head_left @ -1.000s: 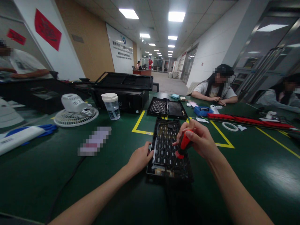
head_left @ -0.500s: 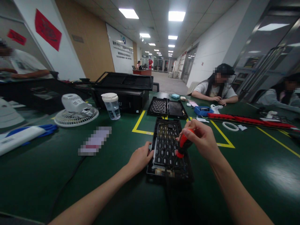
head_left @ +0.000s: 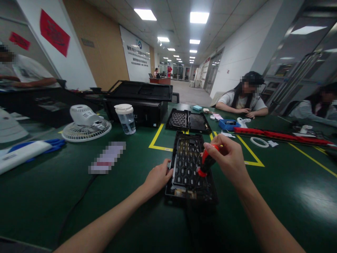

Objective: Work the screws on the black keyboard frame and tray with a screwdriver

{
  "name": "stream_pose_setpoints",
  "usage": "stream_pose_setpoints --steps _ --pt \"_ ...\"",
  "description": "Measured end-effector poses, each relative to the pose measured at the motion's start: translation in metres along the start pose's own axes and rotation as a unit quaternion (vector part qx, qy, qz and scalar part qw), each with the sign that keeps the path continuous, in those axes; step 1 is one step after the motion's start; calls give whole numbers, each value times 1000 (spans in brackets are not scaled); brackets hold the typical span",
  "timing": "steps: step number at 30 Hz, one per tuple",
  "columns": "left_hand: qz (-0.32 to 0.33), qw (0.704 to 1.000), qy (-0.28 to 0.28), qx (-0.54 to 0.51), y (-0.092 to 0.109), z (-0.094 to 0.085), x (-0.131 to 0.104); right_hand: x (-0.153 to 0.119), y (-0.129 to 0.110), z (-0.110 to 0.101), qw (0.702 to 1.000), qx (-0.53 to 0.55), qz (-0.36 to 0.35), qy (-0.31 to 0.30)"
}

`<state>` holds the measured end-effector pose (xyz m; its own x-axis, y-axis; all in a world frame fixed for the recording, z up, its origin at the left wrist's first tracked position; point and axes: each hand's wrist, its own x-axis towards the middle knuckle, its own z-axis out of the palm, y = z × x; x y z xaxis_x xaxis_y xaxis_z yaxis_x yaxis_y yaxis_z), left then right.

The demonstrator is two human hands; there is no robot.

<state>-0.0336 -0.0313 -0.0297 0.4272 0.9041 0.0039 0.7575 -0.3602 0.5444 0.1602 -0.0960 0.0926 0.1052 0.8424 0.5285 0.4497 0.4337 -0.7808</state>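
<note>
A black rectangular case (head_left: 187, 160) lies on the green table, filled with rows of dark oval cells. Some wiring and tan parts show at its near end. My left hand (head_left: 158, 175) grips the case's left edge, thumb on the rim and the other fingers partly hidden. Over the right side of the case, my right hand (head_left: 228, 154) is closed around a red and black screwdriver (head_left: 207, 160). The screwdriver tilts, its red collar low over the cells; its tip is too dark to make out.
Behind the case lies an open black case (head_left: 179, 119) with similar cells. To the left stand a lidded cup (head_left: 126, 121), a white fan (head_left: 86, 123) and a blurred flat object (head_left: 107, 158) with a cable. A blue tray (head_left: 228, 124) is at the right, near another person.
The fingers of my right hand have shifted around the screwdriver handle, which has hardly moved. My left hand and the case stay in place.
</note>
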Motion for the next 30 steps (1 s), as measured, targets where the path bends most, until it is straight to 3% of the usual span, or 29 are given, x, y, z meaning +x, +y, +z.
stream_pose_setpoints --steps 21,27,30 --pt "13 1000 7 8 -4 2 1 -10 -6 14 977 -170 -19 128" --pt "-5 1000 -1 17 0 0 0 -14 -9 18 974 -178 -35 135" --pt "1 1000 0 10 -1 0 1 -14 -8 20 983 -132 -30 128"
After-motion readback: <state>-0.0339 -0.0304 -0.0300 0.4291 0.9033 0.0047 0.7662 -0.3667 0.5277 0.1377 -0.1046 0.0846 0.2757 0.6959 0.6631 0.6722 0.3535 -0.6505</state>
